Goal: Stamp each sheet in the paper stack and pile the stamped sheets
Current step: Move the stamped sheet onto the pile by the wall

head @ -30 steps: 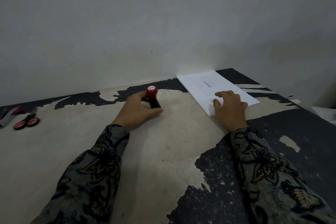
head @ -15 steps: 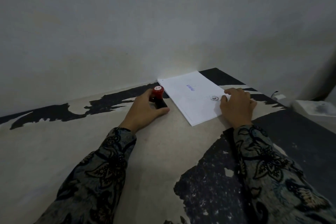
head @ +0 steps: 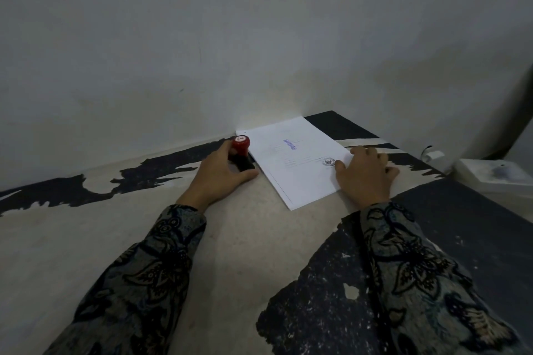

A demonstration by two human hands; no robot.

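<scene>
Head view. The paper stack (head: 294,161) lay flat at the far edge of the bench (head: 230,239), its far end against the wall (head: 259,37), near the bench's far right corner. The top sheet bore a blue printed line near its middle and a round seal mark (head: 328,162) close to its right edge. The stamp (head: 241,153), red-capped with a dark body, stood on the bench just beside the stack's left edge. The left hand (head: 219,173) gripped the stamp, fingers curled round its far side and thumb lying along the bench at its base. The right hand (head: 364,173) rested on the stack's right edge, fingers relaxed and spread, thumb tip just beside the seal mark; it gripped nothing. The stack thus lay between the two hands. Patterned sleeves (head: 150,268) covered both forearms. A white block (head: 490,176) sat beyond the bench's right edge.
</scene>
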